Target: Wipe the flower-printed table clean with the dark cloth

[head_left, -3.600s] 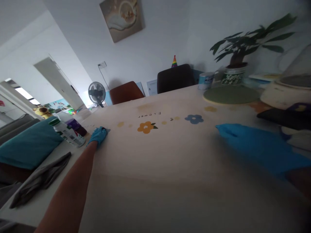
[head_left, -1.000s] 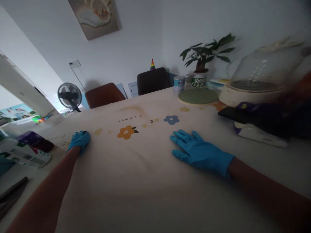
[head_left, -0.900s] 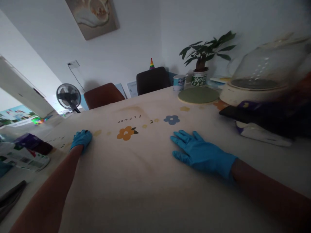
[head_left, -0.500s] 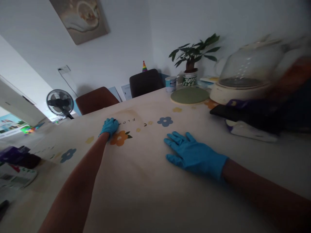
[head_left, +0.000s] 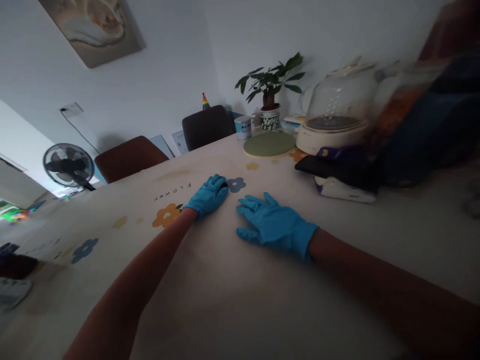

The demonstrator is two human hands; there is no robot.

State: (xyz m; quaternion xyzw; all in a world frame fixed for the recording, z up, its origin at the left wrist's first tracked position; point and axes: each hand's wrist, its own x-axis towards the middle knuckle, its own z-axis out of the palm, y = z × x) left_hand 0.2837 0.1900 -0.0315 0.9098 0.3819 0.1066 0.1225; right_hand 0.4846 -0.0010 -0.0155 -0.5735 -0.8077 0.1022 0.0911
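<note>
Cream flower-printed fabric tablecloth (head_left: 210,300) lies spread beneath both hands. Blue-gloved left hand (head_left: 208,195) presses it, fingers curled, contents indiscernible; blue-gloved right hand (head_left: 275,225) lies flat, fingers spread. Keep palms low, pressure even

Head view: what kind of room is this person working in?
Probably a home dining room: a flowered tablecloth spread wide, a brown chair at its far edge, and a potted plant near a glass-lidded cooker.

Table (head_left: 423,225) with flowered tablecloth (head_left: 210,280); green mat (head_left: 269,143)
</note>
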